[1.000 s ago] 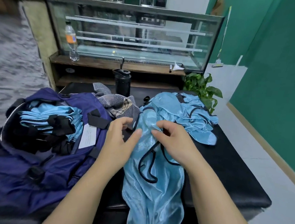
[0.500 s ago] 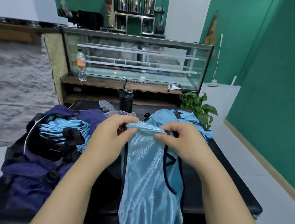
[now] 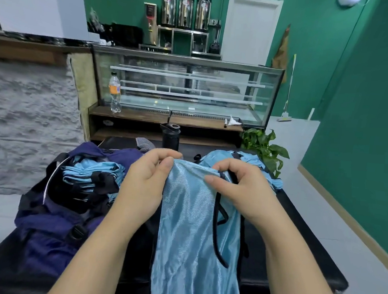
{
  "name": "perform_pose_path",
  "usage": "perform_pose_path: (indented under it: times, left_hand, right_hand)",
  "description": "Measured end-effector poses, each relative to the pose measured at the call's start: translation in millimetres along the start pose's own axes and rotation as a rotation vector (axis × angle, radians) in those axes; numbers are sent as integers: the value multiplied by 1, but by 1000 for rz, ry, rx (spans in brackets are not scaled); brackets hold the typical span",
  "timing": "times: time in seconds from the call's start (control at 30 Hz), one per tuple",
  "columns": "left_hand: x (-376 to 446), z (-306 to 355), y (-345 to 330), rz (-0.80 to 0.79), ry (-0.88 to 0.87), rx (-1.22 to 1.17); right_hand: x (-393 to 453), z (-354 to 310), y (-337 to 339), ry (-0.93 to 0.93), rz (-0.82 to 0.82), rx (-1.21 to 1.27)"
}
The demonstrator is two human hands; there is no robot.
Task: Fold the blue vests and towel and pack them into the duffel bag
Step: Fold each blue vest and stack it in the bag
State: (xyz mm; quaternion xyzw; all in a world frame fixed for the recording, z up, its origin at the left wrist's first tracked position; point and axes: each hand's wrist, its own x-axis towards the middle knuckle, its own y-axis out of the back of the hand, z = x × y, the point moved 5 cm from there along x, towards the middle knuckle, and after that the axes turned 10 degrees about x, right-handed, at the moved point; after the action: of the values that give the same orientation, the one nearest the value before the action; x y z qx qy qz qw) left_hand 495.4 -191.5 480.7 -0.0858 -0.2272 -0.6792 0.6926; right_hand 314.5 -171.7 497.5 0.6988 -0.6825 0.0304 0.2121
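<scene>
Both hands hold up a light blue vest (image 3: 196, 228) by its top edge: the left hand (image 3: 146, 182) has its grip pinched on the left corner, the right hand (image 3: 236, 187) clamped on the right. The vest hangs down over the black desk (image 3: 297, 236). To the left, the open navy duffel bag (image 3: 50, 223) holds folded vests (image 3: 88, 173); more vests (image 3: 220, 158) lie heaped behind the hands, a striped towel (image 3: 144, 143) beside a black bottle (image 3: 171, 137).

Shiny light-blue vest (image 3: 195, 235) with black trim hanging lengthwise, open navy duffel bag (image 3: 49, 226) holding folded blue vests (image 3: 88, 173), more vests piled behind (image 3: 220, 159), striped towel (image 3: 143, 143) partly hidden
</scene>
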Motion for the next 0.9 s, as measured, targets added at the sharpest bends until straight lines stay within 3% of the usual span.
perform_pose_path:
  times: [0.2,0.37,0.53,0.73,0.9]
  left_hand:
    - [-3,-8,-9,113,155,-300]
    - [0,-23,-6,175,167,-196]
    - [-2,-28,-22,-59,183,19]
    - [-10,-36,-43,-366,311,-8]
    - [-4,-33,-45,-304,230,-132]
  right_hand:
    - [4,11,-8,-37,-48,66]
    - [7,31,-4,-149,25,341]
    - [10,41,6,-181,68,328]
    - [11,47,10,-187,65,338]
    - [10,50,10,-188,-15,404]
